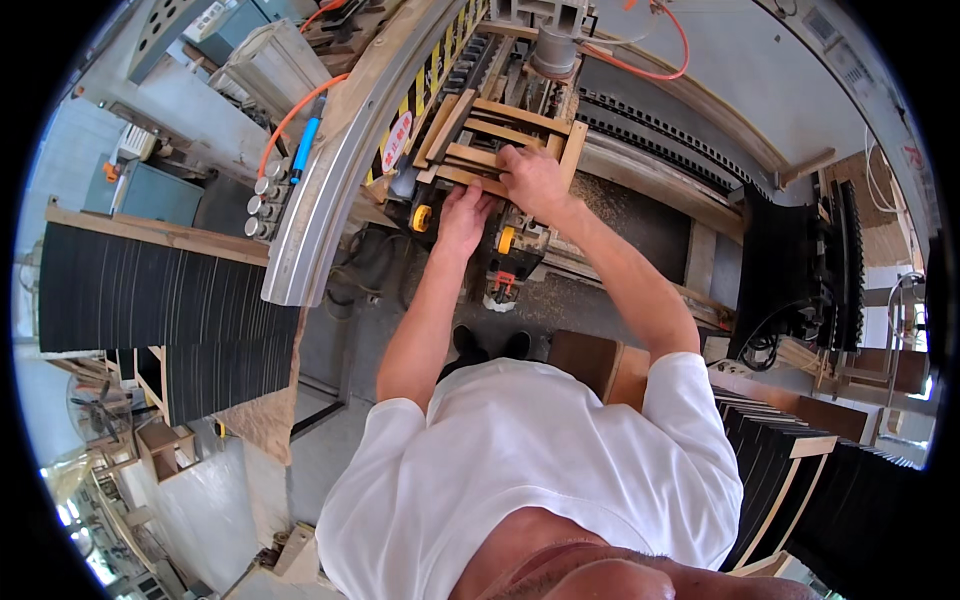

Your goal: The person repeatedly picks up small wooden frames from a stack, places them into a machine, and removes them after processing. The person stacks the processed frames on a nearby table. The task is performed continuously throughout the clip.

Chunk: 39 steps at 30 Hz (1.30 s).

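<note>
Far left: dark strips [160,290] are standing packed in tight rows by a timber rail, probably to save space. Next, a blue tool [305,150] on an orange hose is hanging beside the silver machine beam [305,245], presumably to stay within reach. Hazard-striped tape [440,70] is running along the beam's inner side, likely marking a keep-out edge.

Left hand [463,218] is sitting at the frame's near edge, fingers partly bent; can't tell if it's pinching or just steadying. The slatted wooden frame [500,132] is lying on the machine bed, between the beam and the cylindrical machine head [556,52], slats running crosswise. Right hand [532,182] is curling over the near slats by the right-hand rail, half closed; fingertips are hidden, so can't confirm a hold. Hands spaced apart are probably balancing the frame.

Yellow knob [506,239] is sitting just below the frame, sawdust [600,210] is lying to its right, and another dark stack [770,470] is standing lower right.
</note>
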Available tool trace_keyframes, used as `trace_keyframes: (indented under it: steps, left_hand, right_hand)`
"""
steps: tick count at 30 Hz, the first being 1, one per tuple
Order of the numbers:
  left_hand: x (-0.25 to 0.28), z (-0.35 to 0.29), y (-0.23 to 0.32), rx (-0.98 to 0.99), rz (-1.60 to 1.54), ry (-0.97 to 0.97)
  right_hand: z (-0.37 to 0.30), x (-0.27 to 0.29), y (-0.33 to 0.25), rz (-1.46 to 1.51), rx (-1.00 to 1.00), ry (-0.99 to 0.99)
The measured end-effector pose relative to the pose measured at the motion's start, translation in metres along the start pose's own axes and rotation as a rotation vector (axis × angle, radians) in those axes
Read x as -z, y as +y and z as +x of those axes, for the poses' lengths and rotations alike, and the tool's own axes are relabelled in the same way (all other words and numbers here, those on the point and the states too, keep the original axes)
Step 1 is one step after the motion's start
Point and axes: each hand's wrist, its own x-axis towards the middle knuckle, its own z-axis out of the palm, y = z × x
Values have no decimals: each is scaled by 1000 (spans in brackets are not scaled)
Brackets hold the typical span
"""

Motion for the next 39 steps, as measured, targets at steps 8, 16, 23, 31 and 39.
trace_keyframes:
  steps: [8,16,23,31,39]
  left_hand:
    - [50,-139,22,24,60,-2]
    - [113,-233,55,59,132,61]
    - [158,-244,88,6,167,105]
    - [191,-248,98,-49,217,258]
    - [186,-237,79,-37,157,403]
  right_hand:
    - [40,-30,35,-139,-4,-75]
    - [83,-50,24,-488,89,-146]
    - [140,-53,35,-867,72,-329]
    - [199,-75,91,-941,-38,-354]
    - [228,-75,139,-612,-117,-341]
